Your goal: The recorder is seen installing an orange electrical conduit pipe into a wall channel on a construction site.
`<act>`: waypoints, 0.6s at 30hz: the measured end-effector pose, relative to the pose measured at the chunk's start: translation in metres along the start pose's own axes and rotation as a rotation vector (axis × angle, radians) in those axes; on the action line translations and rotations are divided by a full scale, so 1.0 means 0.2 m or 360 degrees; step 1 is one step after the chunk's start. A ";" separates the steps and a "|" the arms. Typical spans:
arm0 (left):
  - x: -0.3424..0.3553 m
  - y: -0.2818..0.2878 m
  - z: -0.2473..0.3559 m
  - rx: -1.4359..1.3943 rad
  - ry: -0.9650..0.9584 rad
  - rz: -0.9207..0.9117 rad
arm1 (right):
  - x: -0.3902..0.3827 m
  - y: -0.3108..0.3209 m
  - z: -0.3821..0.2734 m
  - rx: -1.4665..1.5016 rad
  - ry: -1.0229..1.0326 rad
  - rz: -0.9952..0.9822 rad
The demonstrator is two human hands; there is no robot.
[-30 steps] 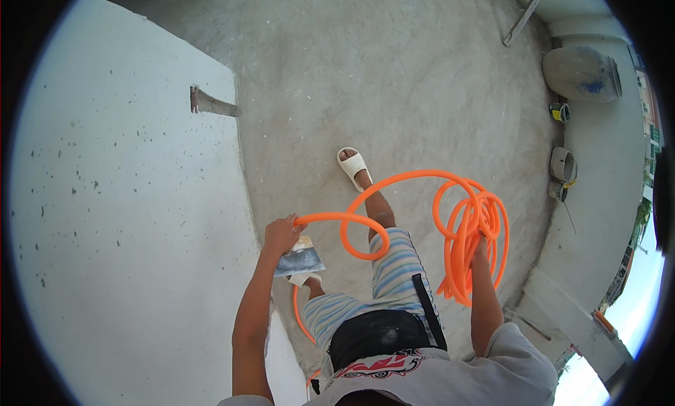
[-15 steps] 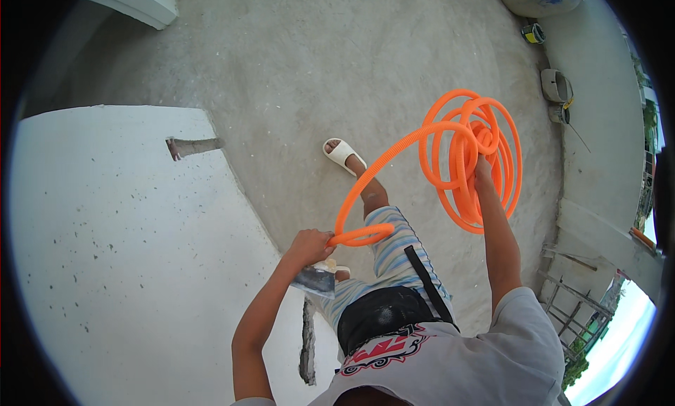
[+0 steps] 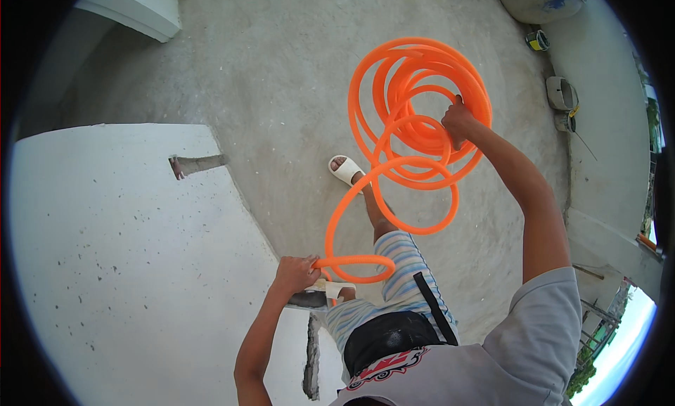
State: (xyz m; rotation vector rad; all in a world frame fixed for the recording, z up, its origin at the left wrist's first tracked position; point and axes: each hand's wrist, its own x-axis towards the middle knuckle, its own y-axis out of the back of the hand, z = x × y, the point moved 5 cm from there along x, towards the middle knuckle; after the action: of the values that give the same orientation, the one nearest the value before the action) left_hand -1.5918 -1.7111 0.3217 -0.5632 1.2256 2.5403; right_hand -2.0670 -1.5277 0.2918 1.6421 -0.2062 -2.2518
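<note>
My right hand (image 3: 460, 123) is closed round part of a large loose coil of orange corrugated conduit (image 3: 478, 89), held out ahead over the floor. From the coil, one length loops back toward me to my left hand (image 3: 297, 274). That hand is closed on the conduit beside the edge of the white wall (image 3: 176, 265). A short piece hangs below its fingers. Just under the left hand is a dark grey patch (image 3: 309, 299); I cannot tell whether it is a recess or a flat object.
Cut into the white wall are a slot (image 3: 200, 163) and a rough groove (image 3: 311, 357). Around my feet spreads a grey concrete floor (image 3: 267, 75). Buckets (image 3: 561, 93) and a big rounded container (image 3: 538, 2) stand along the right wall. My white sandal (image 3: 344, 168) is under the conduit.
My right hand has moved farther ahead and slightly left with the coil, which has spread into wider loops. My left hand has shifted slightly left and toward me, still gripping the conduit.
</note>
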 end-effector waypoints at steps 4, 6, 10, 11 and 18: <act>0.05 -0.02 -0.12 -0.0135 0.0216 0.0207 | 0.02 0.01 -0.15 -0.0258 0.0377 -0.0214; 0.07 -0.02 -0.14 -0.0225 0.0239 0.0285 | -0.02 -0.07 -0.28 -0.0364 0.0498 -0.0477; 0.14 -0.04 -0.23 -0.0374 0.0374 0.0334 | -0.19 -0.31 -0.47 -0.0390 0.0724 -0.0799; 0.14 -0.10 -0.27 -0.0679 0.0606 0.0082 | -0.23 -0.36 -0.51 -0.0300 0.0777 -0.0890; 0.26 -0.16 -0.54 -0.0883 0.0569 0.0478 | -0.30 -0.34 -0.31 0.0445 0.0507 -0.0801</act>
State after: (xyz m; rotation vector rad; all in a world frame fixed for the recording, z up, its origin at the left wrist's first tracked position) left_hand -1.6007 -1.7741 0.2143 -1.0600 0.7180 3.1554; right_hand -2.0060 -1.4372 0.3033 2.3983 -0.0253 -2.3297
